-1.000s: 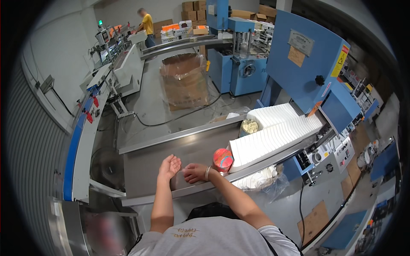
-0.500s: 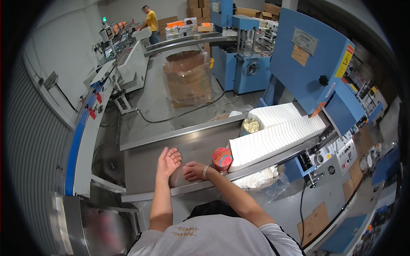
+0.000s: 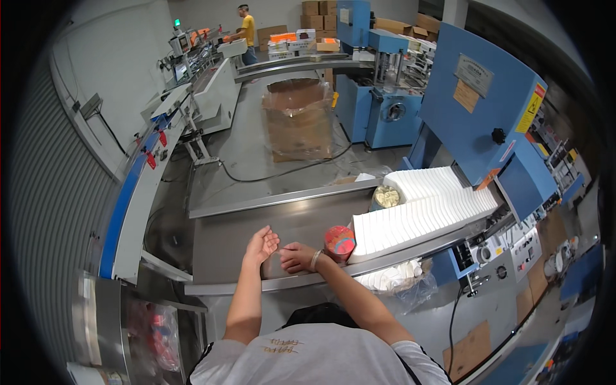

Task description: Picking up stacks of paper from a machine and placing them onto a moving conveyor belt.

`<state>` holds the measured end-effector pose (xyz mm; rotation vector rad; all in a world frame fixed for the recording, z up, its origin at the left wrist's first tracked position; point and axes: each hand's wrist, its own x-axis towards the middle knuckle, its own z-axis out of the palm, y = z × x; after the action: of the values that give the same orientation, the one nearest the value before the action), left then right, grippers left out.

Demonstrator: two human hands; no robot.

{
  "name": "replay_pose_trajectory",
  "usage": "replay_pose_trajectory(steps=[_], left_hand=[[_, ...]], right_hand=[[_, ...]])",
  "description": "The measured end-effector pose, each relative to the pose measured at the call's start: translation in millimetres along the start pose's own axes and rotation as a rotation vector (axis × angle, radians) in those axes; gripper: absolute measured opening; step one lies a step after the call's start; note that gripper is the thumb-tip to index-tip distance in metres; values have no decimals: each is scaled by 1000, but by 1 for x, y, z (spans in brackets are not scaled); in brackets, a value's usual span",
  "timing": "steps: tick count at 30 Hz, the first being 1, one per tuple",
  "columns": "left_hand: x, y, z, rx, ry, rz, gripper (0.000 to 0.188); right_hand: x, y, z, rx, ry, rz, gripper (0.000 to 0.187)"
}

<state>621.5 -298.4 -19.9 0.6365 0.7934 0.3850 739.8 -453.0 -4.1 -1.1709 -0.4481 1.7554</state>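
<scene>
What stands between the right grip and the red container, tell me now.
Nothing separate is visible: only the wrist, with its pale bands, lies between the right grip and the red container. The white stack stands beyond the container.

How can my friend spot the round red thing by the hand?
Find the long metal table before the person. Near its front edge, just right of the right hand, the red can sits by the left end of the white row. Its red colouring with a blue patch sets it apart from the pale-yellow-topped pot farther back.
</scene>
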Motion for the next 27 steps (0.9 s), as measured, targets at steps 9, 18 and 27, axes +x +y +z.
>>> replay_pose_trajectory(steps=[9,18,27], left_hand=[[-2,5,-6,-223,-111,-60,27],[-29,14,20,-221,-296,105,26],[-4,2,5,-71,-55,-45,21]], right_hand=[[0,-1,-2,71,-32,-49,50],[6,2,-11,155,93,20,36],[-9,5,5,-281,243,-54,45]])
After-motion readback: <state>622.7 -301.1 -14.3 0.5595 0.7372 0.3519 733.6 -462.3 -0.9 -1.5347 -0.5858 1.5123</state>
